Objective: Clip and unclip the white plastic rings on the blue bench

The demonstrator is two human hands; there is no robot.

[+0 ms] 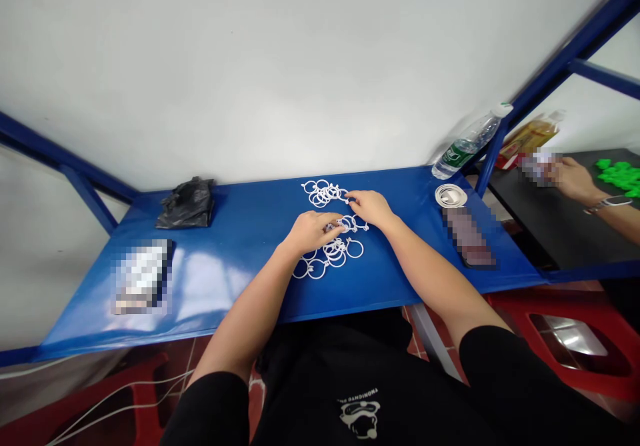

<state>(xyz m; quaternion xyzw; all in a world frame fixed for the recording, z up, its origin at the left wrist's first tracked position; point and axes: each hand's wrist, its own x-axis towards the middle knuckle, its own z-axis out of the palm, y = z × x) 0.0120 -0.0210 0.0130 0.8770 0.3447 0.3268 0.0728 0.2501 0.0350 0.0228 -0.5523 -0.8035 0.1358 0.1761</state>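
Observation:
Several thin white plastic rings with small eyelets, which look like curtain rings, lie on the blue table in two groups. My left hand [315, 231] is over the nearer rings [334, 254], with thumb and fingers closed around some of them. Part of what it grips is hidden by the fingers. Just beyond and to the right, my right hand [371, 207] has its fingers curled, the tips on a white ring at the right edge of the farther rings [323, 194]. A few rings lie between the two hands.
A black plastic bag [187, 203] and a blurred phone-like object [143, 276] are at the left. On the right stand a water bottle [470, 143], a coiled white strap [451, 197] and a blurred dark object [469, 238]. Another person's hand [575, 179] works at the neighbouring black table.

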